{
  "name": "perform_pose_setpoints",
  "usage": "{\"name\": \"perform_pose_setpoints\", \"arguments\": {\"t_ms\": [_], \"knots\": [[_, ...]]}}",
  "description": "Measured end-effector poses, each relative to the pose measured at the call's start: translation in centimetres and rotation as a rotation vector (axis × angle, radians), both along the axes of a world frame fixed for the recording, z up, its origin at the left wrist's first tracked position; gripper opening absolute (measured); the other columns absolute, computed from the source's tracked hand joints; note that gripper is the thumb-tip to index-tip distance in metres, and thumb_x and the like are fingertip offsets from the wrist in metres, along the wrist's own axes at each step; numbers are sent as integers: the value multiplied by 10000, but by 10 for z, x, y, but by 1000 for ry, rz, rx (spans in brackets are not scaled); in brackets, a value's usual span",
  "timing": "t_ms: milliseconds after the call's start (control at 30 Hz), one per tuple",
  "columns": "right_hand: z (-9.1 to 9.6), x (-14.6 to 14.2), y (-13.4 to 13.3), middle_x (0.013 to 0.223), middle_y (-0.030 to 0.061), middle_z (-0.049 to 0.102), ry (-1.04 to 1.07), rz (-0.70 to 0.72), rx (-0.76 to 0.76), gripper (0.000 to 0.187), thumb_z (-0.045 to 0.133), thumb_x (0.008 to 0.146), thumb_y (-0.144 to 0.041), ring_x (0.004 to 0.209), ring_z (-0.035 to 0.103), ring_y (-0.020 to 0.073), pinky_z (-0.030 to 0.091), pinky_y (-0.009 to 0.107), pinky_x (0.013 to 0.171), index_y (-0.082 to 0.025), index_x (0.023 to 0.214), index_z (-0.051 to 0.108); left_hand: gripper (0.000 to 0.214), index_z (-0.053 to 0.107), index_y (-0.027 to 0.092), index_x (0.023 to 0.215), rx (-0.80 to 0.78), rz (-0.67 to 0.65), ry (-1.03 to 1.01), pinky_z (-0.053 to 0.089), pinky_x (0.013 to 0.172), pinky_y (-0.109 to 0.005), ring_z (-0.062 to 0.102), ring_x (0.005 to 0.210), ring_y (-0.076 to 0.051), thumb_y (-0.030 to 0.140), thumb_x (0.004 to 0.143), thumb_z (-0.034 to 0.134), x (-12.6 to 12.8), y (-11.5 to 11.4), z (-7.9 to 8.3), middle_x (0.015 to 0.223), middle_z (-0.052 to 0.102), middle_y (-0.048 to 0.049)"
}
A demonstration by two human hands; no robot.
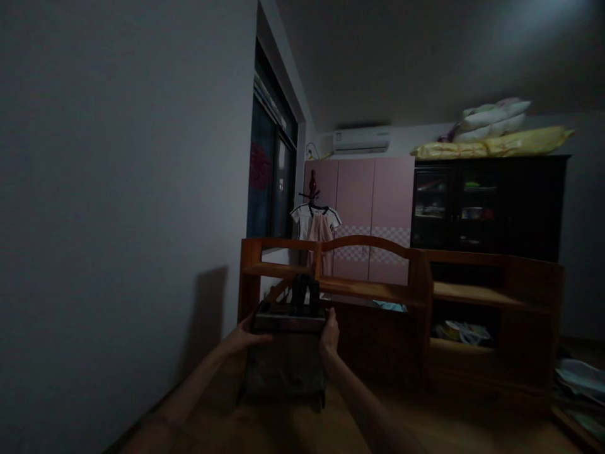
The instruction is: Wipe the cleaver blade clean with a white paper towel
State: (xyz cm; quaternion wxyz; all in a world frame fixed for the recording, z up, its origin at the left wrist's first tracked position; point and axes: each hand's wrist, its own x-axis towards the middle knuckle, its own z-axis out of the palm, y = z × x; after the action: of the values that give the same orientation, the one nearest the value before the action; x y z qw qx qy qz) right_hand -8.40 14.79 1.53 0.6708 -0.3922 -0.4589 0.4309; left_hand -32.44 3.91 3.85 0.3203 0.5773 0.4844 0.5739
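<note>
Grip was done on both sides, as far as we could judge: dark box [286, 366] sat between our two hands, out front, left of centre. Left hand [248, 337] clamped its left upper corner, thumb laid across the front just under the pale strip [289, 323]; its other fingers were mostly hidden. Right hand [329, 331] was wrapped on the right upper edge, fingertips up near the strip. Neither hand had let go, so release was outstanding. Couldn't tell whether the box's base touched the floor [212, 416] or hung over it; too dark low down. Black uprights [306, 295] stood on or just behind its top; couldn't tell if attached.

Around us: wooden shelf unit [371, 290] ran across right behind the box and was the main block to going forward. Light-blue cloth [391, 306] lay on it, bagged items [463, 333] in its right compartment. Bare wall [118, 157] closed off our left; window [274, 151] beyond. Far side: white shirt [302, 219] and pink garment [321, 230] on a stand, pink wardrobe [354, 189], black cabinet [529, 208] topped by yellow bundle [491, 149]. Loose papers [582, 379] lay low at far right, clear of both hands. Dim light was our other problem.
</note>
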Motion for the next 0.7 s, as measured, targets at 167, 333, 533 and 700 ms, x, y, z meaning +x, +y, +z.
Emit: {"name": "perform_pose_setpoints", "arguments": {"t_ms": [167,333,533,700], "knots": [[-1,-8,0,1185,104,678,-58,-4,6,623,327,897,-619,1176,572,322,383,381,1018,-167,1105,701,859,572,121,1255,-13,15,-18,501,962,-459,651,1040,-316,386,506,899,-9,4,-11,1065,726,-99],[0,-8,-6,1245,101,646,-118,14,36,652,263,920,-600,1252,516,301,356,379,1058,-157,1174,669,848,617,137,1194,-59,-15,-12,498,973,-460,646,1064,-333,445,458,903,-9,1,-10,1094,721,-109],[1,3,-31,1210,47,669,-193,73,108,613,304,916,-626,1260,513,263,367,362,1065,-215,1167,683,799,624,158,1196,-83,-67,46,456,1025,-477,606,1145,-343,470,508,884,-11,-8,-21,1150,700,-116],[31,40,-64,1255,108,634,-245,90,222,522,441,917,-546,1209,543,256,373,368,1058,-157,1206,636,1102,360,210,1451,-29,-16,94,382,1097,-465,525,1259,-327,503,523,876,-17,-7,-29,1340,585,-135]]}}
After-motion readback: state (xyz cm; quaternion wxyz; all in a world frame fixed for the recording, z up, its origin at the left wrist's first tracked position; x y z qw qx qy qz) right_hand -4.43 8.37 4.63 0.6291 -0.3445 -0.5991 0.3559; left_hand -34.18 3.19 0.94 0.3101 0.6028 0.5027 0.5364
